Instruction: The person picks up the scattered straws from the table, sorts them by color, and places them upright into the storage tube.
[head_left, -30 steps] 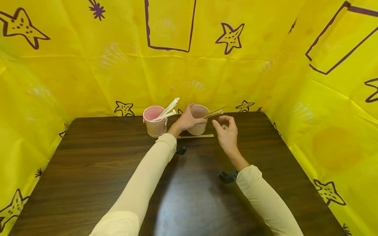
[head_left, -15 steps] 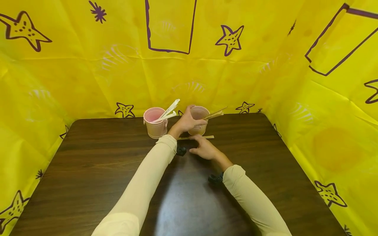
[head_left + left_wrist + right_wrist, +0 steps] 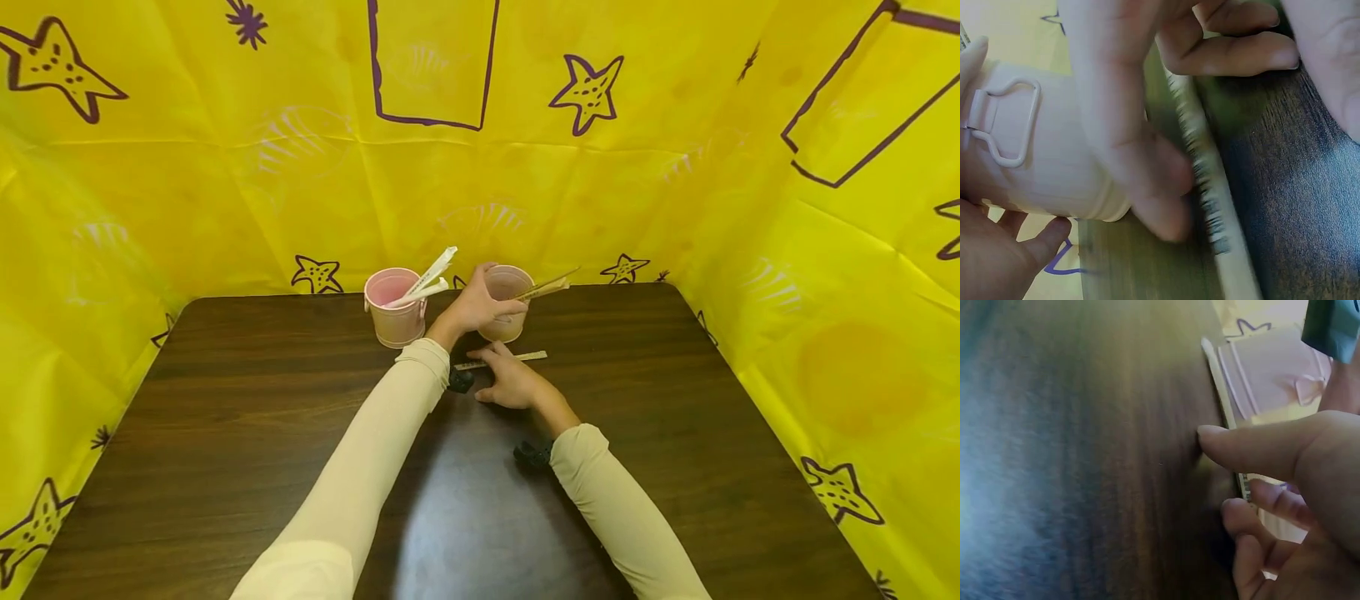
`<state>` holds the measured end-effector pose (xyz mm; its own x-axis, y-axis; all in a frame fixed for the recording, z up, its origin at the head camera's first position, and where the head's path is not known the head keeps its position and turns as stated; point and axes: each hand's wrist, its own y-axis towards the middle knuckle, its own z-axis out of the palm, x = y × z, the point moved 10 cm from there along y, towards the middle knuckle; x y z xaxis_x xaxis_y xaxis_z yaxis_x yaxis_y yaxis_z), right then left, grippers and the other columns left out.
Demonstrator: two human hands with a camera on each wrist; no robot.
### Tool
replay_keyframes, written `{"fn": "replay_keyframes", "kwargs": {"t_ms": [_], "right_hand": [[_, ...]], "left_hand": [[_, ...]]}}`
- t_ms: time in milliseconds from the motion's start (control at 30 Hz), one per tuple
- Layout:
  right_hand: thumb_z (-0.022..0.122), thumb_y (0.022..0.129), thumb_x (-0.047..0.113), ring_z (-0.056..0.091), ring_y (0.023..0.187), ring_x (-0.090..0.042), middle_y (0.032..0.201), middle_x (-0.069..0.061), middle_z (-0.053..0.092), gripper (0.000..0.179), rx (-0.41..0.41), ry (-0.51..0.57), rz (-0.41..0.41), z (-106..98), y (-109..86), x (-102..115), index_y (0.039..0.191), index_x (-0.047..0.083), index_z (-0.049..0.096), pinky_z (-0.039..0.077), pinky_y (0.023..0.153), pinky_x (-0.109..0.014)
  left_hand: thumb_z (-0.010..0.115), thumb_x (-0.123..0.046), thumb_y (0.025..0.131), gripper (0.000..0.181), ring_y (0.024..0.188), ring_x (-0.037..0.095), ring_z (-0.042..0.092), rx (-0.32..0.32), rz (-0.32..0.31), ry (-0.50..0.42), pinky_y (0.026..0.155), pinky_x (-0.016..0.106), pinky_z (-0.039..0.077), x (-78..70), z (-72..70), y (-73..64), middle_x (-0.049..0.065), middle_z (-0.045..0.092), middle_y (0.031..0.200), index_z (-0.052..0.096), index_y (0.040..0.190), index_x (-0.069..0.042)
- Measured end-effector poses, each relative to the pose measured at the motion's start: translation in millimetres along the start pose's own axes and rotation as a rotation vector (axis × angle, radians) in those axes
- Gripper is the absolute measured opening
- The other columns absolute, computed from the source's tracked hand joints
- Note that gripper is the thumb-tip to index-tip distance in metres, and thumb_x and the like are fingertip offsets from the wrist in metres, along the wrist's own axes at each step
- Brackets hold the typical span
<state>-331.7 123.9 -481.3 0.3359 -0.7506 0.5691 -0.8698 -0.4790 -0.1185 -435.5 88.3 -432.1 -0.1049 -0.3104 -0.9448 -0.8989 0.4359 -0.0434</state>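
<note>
My left hand (image 3: 472, 307) grips the right-hand small pail (image 3: 504, 331), thumb along its near side. Several brown-papered straws (image 3: 551, 287) lean out of it to the right. In the left wrist view the pail (image 3: 1047, 137) shows its wire handle. Just in front of it, a paper-wrapped straw (image 3: 534, 356) with printed lettering lies on the table. My right hand (image 3: 512, 382) reaches over this straw. Its fingertips (image 3: 1235, 509) are right at the straw, and its thumb stays apart on the near side. Part of the straw is hidden beneath the hand.
A second, pink pail (image 3: 397, 327) stands to the left, with white-wrapped straws (image 3: 427, 281) leaning out. Both pails are near the far edge of the dark wooden table (image 3: 225, 433). A yellow patterned sheet (image 3: 420, 183) rises behind and along the sides.
My right hand has come from beside the right pail, leftward and down to the loose straw. The straw has shifted slightly toward me. My left hand keeps its grip on the pail.
</note>
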Motion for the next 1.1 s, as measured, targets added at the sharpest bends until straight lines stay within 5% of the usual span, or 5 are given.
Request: {"fn": "replay_keyframes", "kwargs": {"t_ms": [200, 367, 767, 1100], "right_hand": [[0.078, 0.09, 0.014, 0.057, 0.101, -0.021, 0.112, -0.01, 0.057, 0.026, -0.034, -0.029, -0.077, 1.4, -7.4, 8.9, 0.114, 0.008, 0.069, 0.051, 0.092, -0.036], [0.076, 0.092, 0.015, 0.054, 0.092, -0.017, 0.098, -0.005, 0.059, 0.008, -0.063, -0.072, -0.138, 1.3, -13.1, 13.4, 0.095, 0.012, 0.069, 0.048, 0.083, -0.029], [0.077, 0.091, 0.022, 0.057, 0.093, -0.01, 0.101, 0.002, 0.058, 0.008, 0.084, -0.042, -0.216, 11.0, -29.6, 20.9, 0.092, 0.018, 0.07, 0.051, 0.087, -0.026], [0.07, 0.097, 0.026, 0.058, 0.092, -0.006, 0.102, 0.005, 0.06, 0.011, 0.082, -0.081, -0.283, 6.6, -59.3, 20.3, 0.104, 0.021, 0.076, 0.051, 0.085, -0.023]], "left_hand": [[0.084, -0.039, 0.084, 0.109, 0.151, 0.038, 0.032, -0.017, 0.005, 0.015, 0.122, 0.053, 0.032, 0.5, -0.2, 2.0, 0.021, 0.022, 0.164, 0.011, 0.16, -0.013], [0.085, -0.037, 0.084, 0.109, 0.147, 0.037, 0.036, -0.02, 0.015, 0.013, 0.121, 0.052, 0.033, -0.9, 1.0, 2.2, 0.022, 0.029, 0.16, 0.011, 0.16, -0.012], [0.083, -0.04, 0.085, 0.11, 0.15, 0.036, 0.033, -0.008, -0.005, 0.028, 0.122, 0.052, 0.032, -2.6, -1.2, 0.1, 0.022, 0.024, 0.164, 0.009, 0.161, -0.013], [0.084, -0.04, 0.084, 0.11, 0.15, 0.037, 0.033, -0.013, -0.003, 0.027, 0.121, 0.053, 0.034, -0.2, -1.0, 1.0, 0.022, 0.022, 0.165, 0.009, 0.161, -0.014]]}}
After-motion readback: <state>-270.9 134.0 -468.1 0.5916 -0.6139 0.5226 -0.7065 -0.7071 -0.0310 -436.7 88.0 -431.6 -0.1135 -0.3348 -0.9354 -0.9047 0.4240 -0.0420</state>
